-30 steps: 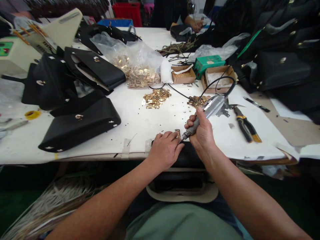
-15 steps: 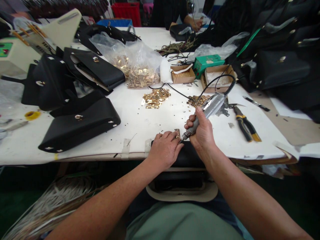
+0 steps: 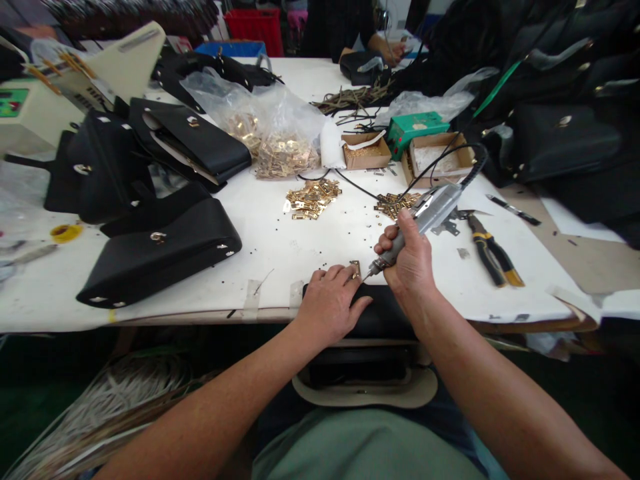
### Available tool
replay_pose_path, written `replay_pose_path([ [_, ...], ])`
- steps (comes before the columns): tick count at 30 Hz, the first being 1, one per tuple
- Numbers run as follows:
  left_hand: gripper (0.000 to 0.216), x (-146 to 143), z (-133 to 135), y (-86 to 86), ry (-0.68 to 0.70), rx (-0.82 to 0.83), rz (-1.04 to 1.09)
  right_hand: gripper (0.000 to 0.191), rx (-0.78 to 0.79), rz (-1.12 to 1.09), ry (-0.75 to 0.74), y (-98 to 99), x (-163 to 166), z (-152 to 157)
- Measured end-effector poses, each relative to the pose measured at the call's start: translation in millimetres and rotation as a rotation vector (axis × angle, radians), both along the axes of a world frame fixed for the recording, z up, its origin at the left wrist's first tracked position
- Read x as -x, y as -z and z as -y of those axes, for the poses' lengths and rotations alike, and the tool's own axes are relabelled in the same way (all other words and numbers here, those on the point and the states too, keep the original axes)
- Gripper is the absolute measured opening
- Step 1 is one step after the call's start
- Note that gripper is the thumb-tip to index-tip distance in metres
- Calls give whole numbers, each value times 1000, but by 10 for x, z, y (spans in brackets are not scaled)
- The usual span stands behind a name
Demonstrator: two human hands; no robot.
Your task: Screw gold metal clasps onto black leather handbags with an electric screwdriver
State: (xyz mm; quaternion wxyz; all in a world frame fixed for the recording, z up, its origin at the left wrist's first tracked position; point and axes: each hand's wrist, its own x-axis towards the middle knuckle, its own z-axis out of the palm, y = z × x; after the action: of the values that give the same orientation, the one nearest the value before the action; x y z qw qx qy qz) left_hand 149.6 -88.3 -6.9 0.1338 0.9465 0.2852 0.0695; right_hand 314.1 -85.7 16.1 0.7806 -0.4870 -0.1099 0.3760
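Observation:
My right hand is wrapped around a grey electric screwdriver; its thin bit points down and left at a small gold metal fitting. My left hand lies over a black bag at the table's front edge, fingers stretched out and thumb apart. Its fingertips are beside the fitting. Much of the bag is hidden under my hands, and its light-edged opening faces my lap. I cannot tell whether the bit touches a screw.
Finished-looking black bags stand on the left. Gold fittings lie in two piles, near a plastic bag of them. Pliers, a green box and small cartons are to the right. Another person's hand shows at the back.
My right hand and the screwdriver have shifted slightly up and right. My left thumb has moved away from the bit, a little to the right and down.

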Motion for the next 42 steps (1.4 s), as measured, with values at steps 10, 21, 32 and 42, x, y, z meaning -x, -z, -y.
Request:
replay_pose_path([
  [10,39,-3,-4,-1,-13,7,-1,43,45,350,73,101,31,-329],
  [21,41,-11,-12,12,-26,23,-3,43,122,477,-4,276,83,-380],
  [32,42,-15,-14,9,-32,44,0,36,180,648,-164,197,142,-305],
  [42,41,-22,-10,5,-47,63,4,24,115,699,-310,155,102,-273],
])
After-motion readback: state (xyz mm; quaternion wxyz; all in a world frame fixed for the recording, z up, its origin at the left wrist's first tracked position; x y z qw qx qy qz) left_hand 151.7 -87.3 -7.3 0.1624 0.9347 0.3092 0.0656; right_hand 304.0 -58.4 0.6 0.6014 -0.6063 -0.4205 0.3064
